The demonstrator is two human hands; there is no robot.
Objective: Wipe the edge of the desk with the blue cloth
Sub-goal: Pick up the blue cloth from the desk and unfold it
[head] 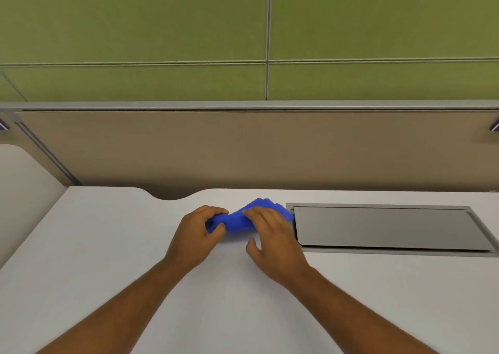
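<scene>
The left hand [195,235] is curled around the left end of a crumpled bright-blue cloth [240,218], fingers wrapped over the top of the fabric and thumb tucked under it, so that end is pinched in a closed grip. The right hand [272,235] lies on the right part of the same cloth with its fingers spread and pressed flat over the fabric (the thumb sticks out to the left, clear of the cloth, above the bare surface), so it is open and pressing down rather than gripping. Both bare forearms reach in from the bottom of the view and converge toward the cloth.

The cloth is bunched into a loose roll between the two hands, resting on the smooth white table [108,272] a little short of its far edge. Its right end comes just beside, perhaps touching, the left end of a long grey rectangular cable-tray lid [386,226] set flush into the tabletop. The far edge of the table has a curved cut-out [172,195] to the left of the hands. Behind the table stands a tan partition panel [243,148] topped by a grey rail, and above that a green fabric-covered wall panel [135,29] divided by thin grey seams.
</scene>
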